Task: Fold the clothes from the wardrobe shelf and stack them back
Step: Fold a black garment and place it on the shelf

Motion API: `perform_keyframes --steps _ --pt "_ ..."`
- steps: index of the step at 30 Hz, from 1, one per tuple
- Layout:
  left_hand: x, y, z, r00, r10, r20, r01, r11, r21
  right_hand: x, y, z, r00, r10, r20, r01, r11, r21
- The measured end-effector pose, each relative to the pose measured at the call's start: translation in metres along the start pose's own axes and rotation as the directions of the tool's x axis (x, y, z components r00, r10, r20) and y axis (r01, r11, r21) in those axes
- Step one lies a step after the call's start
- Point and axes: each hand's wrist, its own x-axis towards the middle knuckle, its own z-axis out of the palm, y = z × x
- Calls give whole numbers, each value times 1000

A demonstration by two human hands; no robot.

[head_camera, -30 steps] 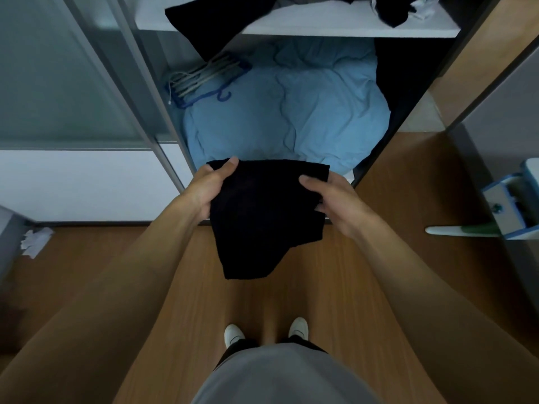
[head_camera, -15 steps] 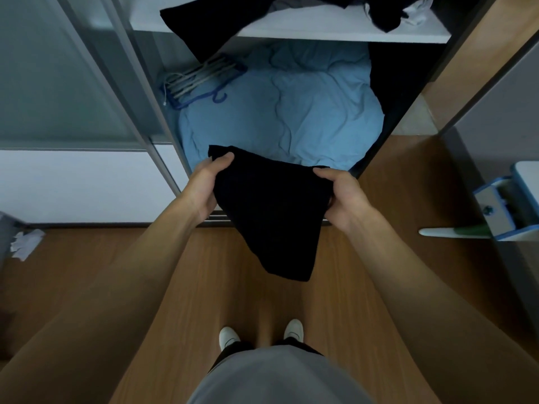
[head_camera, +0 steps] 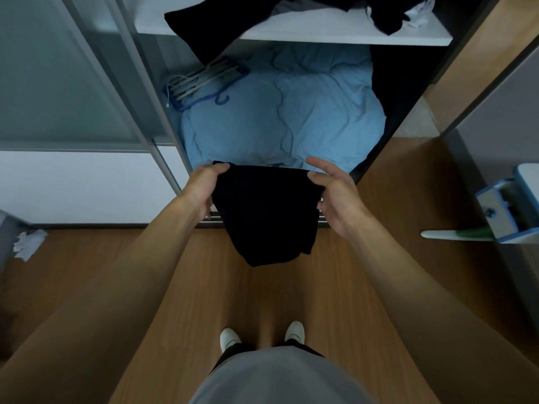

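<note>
**Operator:** What do we log at the left?

**Inspector:** We log crumpled paper (head_camera: 29, 244) on the wooden floor (head_camera: 145, 287), below a frosted sliding door (head_camera: 64, 83). Inside the wardrobe, a bundle of hangers (head_camera: 201, 80) lies on the left part of the blue bedding (head_camera: 285, 121).

**Operator:** Where do we locate the task item?

**Inspector:** We locate 1 black garment (head_camera: 265, 211) in mid-air in front of the wardrobe opening, hanging down from its top edge over the floor. The left hand (head_camera: 201, 191) grips the upper left corner, fingers curled round the cloth. The right hand (head_camera: 338, 199) holds the upper right edge. Its thumb lies on the corner, its lower fingers sit behind the cloth, and its index finger is raised clear. Below the garment we see 2 white shoes (head_camera: 230, 339).

**Operator:** And the shelf?

**Inspector:** We note the white shelf (head_camera: 335, 33) above the bedding. Dark clothes (head_camera: 204, 27) lie unfolded on it, with 1 piece draping over the front edge at the left.

**Operator:** What do we log at the right?

**Inspector:** We log a blue-and-white object (head_camera: 501, 211) at the frame edge. We cannot tell what it is.
</note>
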Motion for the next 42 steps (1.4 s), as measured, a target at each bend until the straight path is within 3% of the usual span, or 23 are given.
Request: perform_keyframes --steps 4,9,15,20,23,25,34,42 --pt "8 0 1 997 51 -66 -48 997 54 1 0 -3 1000 6 3 -6 1000 -13" --pt "4 -5 -3 994 104 34 -109 965 240 3 7 -6 999 16 -47 -15 1000 12" --pt "-4 -18 -10 995 44 94 -58 986 154 7 16 -10 987 109 -122 -99 991 85" --pt "-4 -19 -1 988 108 111 -132 961 245 9 12 -13 988 37 -151 -58 989 -136" --pt "-2 -18 3 988 95 120 -124 958 259 12 16 -14 989 -73 -131 21 932 -362" --pt "-1 -16 3 988 93 123 -124 954 272 15 19 -13 990 -91 -111 36 905 -423" --pt "-1 -12 0 986 120 120 -150 945 289 23 27 -19 995 37 -89 -65 942 -329" --pt "-3 -14 -4 980 147 135 -182 935 304 26 35 -21 997 30 -69 -49 953 -300"
